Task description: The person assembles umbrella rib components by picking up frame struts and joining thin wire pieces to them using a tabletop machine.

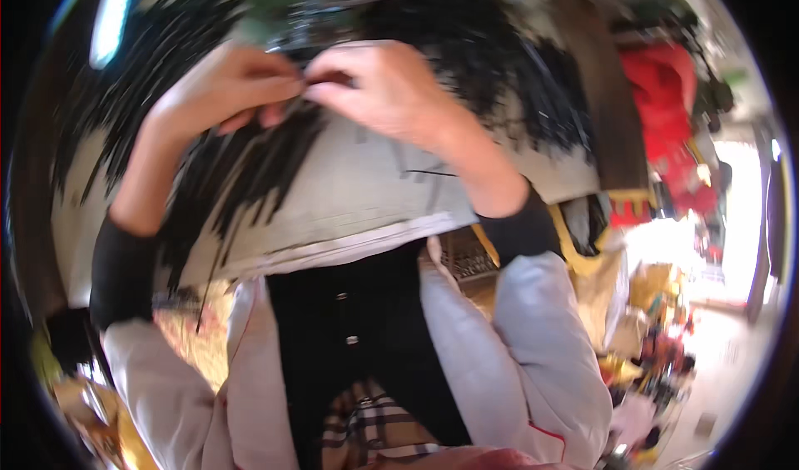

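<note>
My left hand [220, 91] and my right hand [384, 89] meet above a pale worktable [349, 191], with the fingertips of each pinched together. Whatever sits between the fingertips is too small and blurred to name. Beneath and in front of my left hand lies a bunch of thin black strips [266, 166], fanned toward me. A larger heap of black strips [137, 74] spreads out on the left, and another black heap [474, 49] lies beyond and to the right of my right hand. One loose thin black piece [431, 173] rests near my right wrist.
At the far edge there is a blurred green item [275, 0]. A dark brown board [601, 87] borders the table on the right. Past it are red cloth or bags [662, 95] and a cluttered pile of goods [653, 337] on the floor.
</note>
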`<state>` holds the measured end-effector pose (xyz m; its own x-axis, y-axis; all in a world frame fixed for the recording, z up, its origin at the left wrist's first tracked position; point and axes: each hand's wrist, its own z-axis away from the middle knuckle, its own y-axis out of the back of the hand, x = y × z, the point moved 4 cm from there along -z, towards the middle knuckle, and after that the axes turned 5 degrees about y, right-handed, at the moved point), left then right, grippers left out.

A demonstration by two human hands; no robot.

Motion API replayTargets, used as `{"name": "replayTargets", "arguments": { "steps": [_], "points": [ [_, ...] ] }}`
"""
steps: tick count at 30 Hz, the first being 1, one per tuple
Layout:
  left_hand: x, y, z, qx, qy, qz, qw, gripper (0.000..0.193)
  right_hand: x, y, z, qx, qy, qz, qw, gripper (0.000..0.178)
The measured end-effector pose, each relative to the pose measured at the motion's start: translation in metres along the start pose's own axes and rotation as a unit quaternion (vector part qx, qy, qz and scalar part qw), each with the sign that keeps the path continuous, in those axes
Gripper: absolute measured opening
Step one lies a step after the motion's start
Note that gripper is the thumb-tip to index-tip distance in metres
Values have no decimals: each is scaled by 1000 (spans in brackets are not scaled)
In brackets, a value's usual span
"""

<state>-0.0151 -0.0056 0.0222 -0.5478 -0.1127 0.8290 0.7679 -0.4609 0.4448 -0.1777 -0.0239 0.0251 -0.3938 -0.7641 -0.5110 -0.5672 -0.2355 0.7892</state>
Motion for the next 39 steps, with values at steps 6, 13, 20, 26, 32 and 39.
{"name": "replayTargets", "arguments": {
  "steps": [6, 13, 20, 26, 32, 39],
  "points": [
    [-12, 14, -11, 187, -24, -286, 939, 34, 8, 12, 4, 1, -12, -8, 1000, 21],
    [-3, 2, -11, 224, 13, -286, 931, 22, 10, -6, 4, -120, -65, -286, 948, 29],
    [-12, 21, -20, 154, -63, -30, 986, 26, 19, -4, 6, -102, -193, -352, 910, 31],
    [-21, 22, -15, 143, -94, 143, 975, 31, 13, -16, 5, -104, -206, -396, 889, 32],
    [-20, 17, -15, 122, -104, 246, 956, 25, 10, -17, 3, -81, -218, -416, 879, 31],
    [-17, 11, -16, 115, -109, 256, 954, 28, 11, -15, 2, -60, -230, -453, 859, 33]
  ]
}}
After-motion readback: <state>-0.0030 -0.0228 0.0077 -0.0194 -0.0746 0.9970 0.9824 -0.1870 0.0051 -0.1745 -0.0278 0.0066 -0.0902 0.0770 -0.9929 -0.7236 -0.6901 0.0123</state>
